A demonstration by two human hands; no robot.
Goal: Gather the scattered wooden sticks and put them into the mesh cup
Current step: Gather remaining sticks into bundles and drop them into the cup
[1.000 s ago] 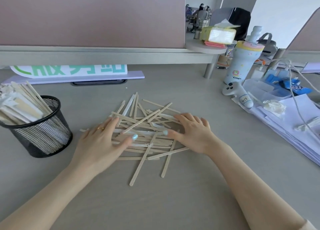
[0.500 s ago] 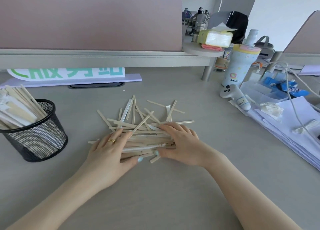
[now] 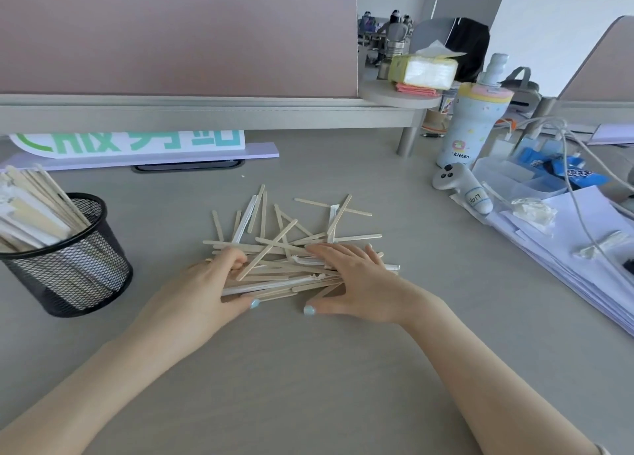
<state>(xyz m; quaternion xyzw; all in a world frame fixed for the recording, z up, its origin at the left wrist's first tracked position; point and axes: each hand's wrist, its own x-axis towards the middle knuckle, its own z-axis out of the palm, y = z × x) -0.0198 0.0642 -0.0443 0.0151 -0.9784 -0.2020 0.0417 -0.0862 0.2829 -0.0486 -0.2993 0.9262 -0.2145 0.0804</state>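
- Many wooden sticks (image 3: 284, 245) lie in a crossed heap on the desk (image 3: 308, 386), between and just beyond the two hands; some are in white paper sleeves.
- Nearest layer of the heap: sticks lie roughly parallel, bunched between the two hands. Farther layer: sticks fan out away from the hands at mixed angles; a few lie loose beyond the right fingertips.
- Left hand (image 3: 209, 286): fingers curled over the left end of the bunch, thumb stretched along the near edge of the sticks. It grips that end.
- Right hand (image 3: 353, 279): fingers nearly straight and laid flat on top of the right end of the bunch, thumb on the desk at the near edge. It presses rather than grips.
- Both hands are apart, with the bunch spanning the gap between them.
- Mesh cup (image 3: 65, 255): black, upright, well to the left of the left hand, already stuffed with sticks and wrapped pieces that lean out to the left.
- Beyond and to the right of the right hand: a white controller (image 3: 463, 187), a pale blue bottle (image 3: 475, 125), and a stack of white papers (image 3: 583, 248) with cables across it.
- Beyond the hands: a pink partition (image 3: 171, 32) above a raised shelf.
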